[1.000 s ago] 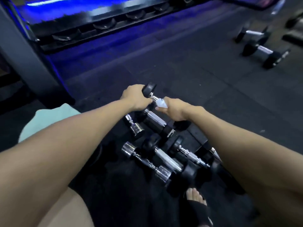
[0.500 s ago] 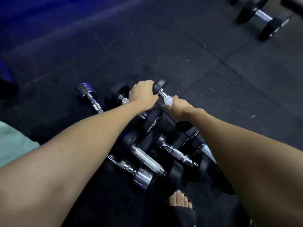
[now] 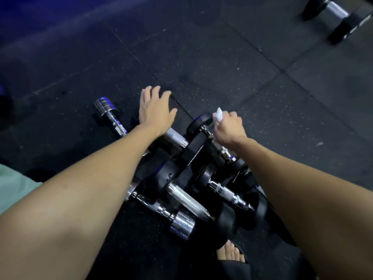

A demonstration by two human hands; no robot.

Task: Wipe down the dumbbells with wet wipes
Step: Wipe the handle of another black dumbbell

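The dumbbells lie in a loose cluster on the dark rubber floor (image 3: 212,57), just in front of the person's sandalled foot (image 3: 232,257), so that each one can be reached from a low position without carrying it anywhere.

The left hand (image 3: 154,111) lies flat with its fingers spread over the black head of a thick-handled dumbbell (image 3: 175,137) at the far left of the pile. It presses down rather than grasps, which would keep the weight from rolling while it is handled or wiped.

The right hand (image 3: 228,126) is closed, pinching a small crumpled wet wipe (image 3: 219,114) whose white corner sticks out past the fingers. The hand hovers right over a slim chrome-handled dumbbell (image 3: 218,144), by its far black disc (image 3: 199,123). Whether the wipe touches the metal at this moment I cannot tell.

Nearer in the pile sit a knurled silver-handled dumbbell (image 3: 185,201), a thin threaded one (image 3: 228,194) to its right, and a chrome-ended dumbbell (image 3: 171,215) at the near left. A second all-chrome dumbbell (image 3: 112,116) lies apart to the far left, and a large black one (image 3: 339,15) rests well away at the far right.

Judging by the bunched wipe and the steadying palm, the work is mid-way, moving between weights.
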